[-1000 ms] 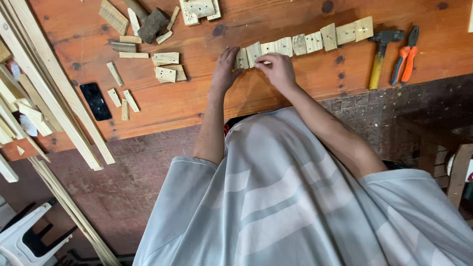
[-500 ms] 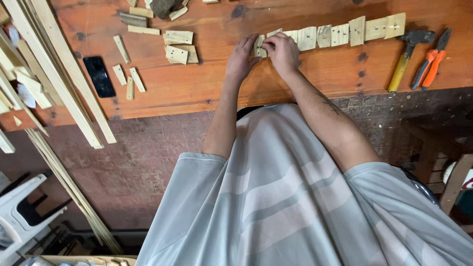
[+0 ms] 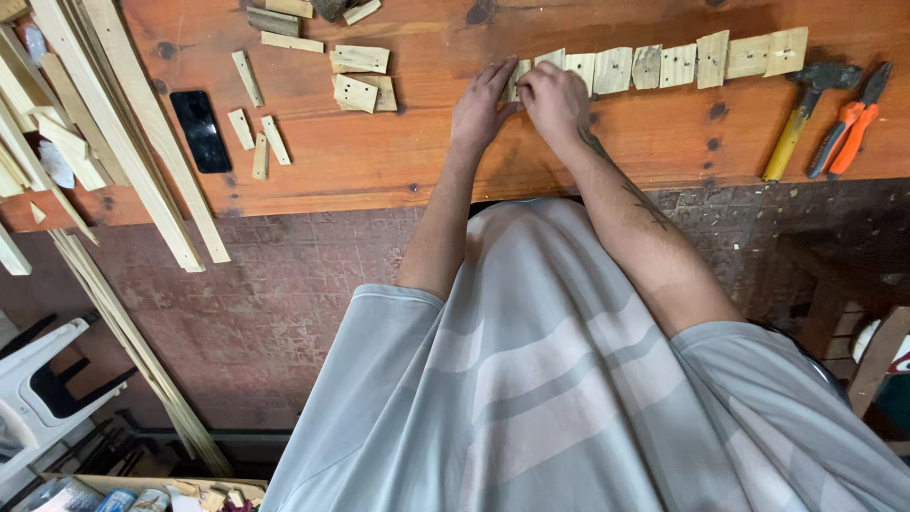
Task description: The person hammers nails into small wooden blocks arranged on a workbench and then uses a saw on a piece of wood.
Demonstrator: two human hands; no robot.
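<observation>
A row of small pale wooden blocks [image 3: 664,63] lies edge to edge across the orange wooden workbench [image 3: 531,156]. My left hand [image 3: 477,106] rests flat against the row's left end, fingers touching the end block [image 3: 517,80]. My right hand [image 3: 556,98] is closed over the same end of the row, its fingertips pinching that block. Both forearms reach out over my grey striped shirt.
A hammer [image 3: 804,109] and orange-handled pliers [image 3: 846,121] lie at the right. Loose wood offcuts [image 3: 358,81] and a black phone [image 3: 200,131] lie at the left. Long wooden slats [image 3: 123,142] lean over the left edge. A white plastic stool [image 3: 38,398] stands on the floor.
My view has shifted, so the bench sits lower and further right in the picture. Both hands have stayed at the left end of the row, the right now closed over the end block.
</observation>
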